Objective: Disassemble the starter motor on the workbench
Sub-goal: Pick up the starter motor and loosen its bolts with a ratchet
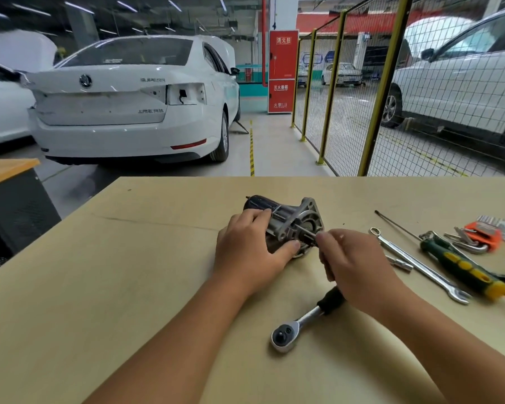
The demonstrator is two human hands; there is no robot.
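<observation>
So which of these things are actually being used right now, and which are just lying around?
In use:
starter motor, gripped by the left hand
long bolt, pinched by the right hand

Lying about:
ratchet
spanner
screwdriver
hex keys
small socket

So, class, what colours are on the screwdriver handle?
Green and yellow on the screwdriver handle, head view.

We are looking at a tan workbench (129, 258). The starter motor (286, 225) is lying on its side in the middle. A ratchet wrench (301, 322) is lying near us. On the right a long silver wrench (420, 265), a small socket (400, 263), a green and yellow screwdriver (461, 265), a thin rod (397, 224) and an orange set of bent keys (478, 236) are lying.
</observation>
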